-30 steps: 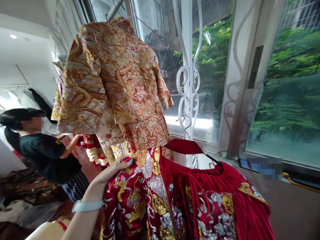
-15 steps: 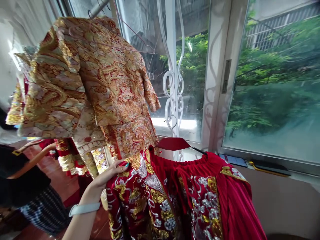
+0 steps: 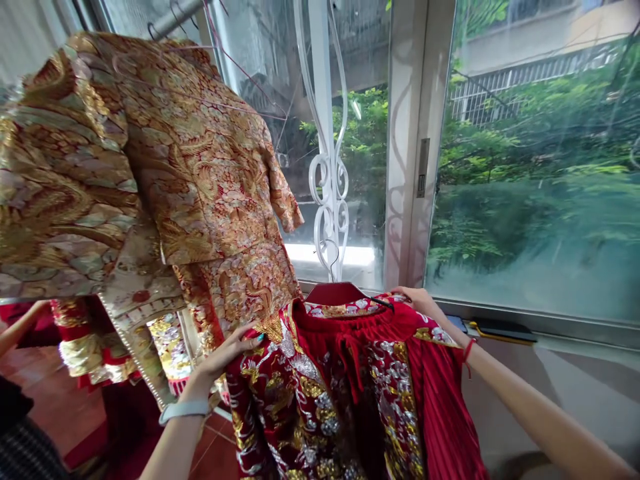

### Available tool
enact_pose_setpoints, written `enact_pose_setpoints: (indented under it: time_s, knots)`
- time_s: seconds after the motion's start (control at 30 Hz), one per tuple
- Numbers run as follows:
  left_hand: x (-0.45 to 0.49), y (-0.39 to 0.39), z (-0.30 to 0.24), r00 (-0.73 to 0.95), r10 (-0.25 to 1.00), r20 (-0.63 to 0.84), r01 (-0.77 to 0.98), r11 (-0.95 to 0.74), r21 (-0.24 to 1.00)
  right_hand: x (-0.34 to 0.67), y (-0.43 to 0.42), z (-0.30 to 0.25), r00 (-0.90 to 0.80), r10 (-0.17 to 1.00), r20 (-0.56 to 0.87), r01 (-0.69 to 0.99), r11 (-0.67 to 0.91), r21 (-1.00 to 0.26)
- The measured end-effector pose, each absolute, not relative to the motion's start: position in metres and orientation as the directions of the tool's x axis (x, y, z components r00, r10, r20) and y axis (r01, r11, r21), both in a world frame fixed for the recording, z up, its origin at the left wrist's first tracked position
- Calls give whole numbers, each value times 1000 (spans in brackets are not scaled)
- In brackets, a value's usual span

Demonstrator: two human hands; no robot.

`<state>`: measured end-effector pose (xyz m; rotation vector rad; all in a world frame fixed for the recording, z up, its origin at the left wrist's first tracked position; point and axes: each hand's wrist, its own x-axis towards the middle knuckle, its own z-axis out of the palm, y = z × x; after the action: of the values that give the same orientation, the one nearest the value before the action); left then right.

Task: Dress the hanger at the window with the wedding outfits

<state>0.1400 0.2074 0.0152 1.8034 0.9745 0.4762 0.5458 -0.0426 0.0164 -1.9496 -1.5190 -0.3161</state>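
Note:
A red jacket with gold and silver embroidery hangs over a red pleated garment with a gathered neckline and dangling ties. Both are on a hanger, its wire hook rising above the collar. My left hand is closed on the jacket's left-side shoulder, thumb on top and the other fingers hidden behind the cloth. On the other side, my right hand pinches the jacket's collar near its shoulder. Part of the hanger's dark arm shows at the neck opening.
A large gold brocade outfit hangs from a rail at the left. White scrolled ironwork stands before the window. A phone-like flat item and a dark, yellow-edged object lie on the sill. Another person's arm shows far left.
My right hand has come into view and taken hold of the collar, whose embroidered back now shows raised. The jacket's right-side shoulder has shifted inward. The view has turned slightly right.

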Motion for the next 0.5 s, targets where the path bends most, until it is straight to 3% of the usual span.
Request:
enact_pose_setpoints:
  time_s: [0.1, 0.17, 0.3, 0.37, 0.5]
  knots:
    - [146, 208, 23, 650, 759, -38, 386, -287, 876, 552, -29, 34, 325, 819, 473, 895, -105, -433]
    - [148, 206, 28, 686, 728, -3, 373, -348, 860, 554, -27, 48, 282, 829, 484, 903, -59, -425]
    - [150, 206, 29, 730, 679, 81, 333, -457, 825, 561, -41, 55, 164, 827, 538, 985, -102, -142]
    - [150, 210, 25, 735, 667, 121, 308, -487, 817, 567, -56, 45, 162, 825, 541, 987, -141, -81]
    - [152, 222, 21, 728, 675, 121, 270, -445, 854, 578, -81, 13, 200, 826, 526, 965, -75, -250]
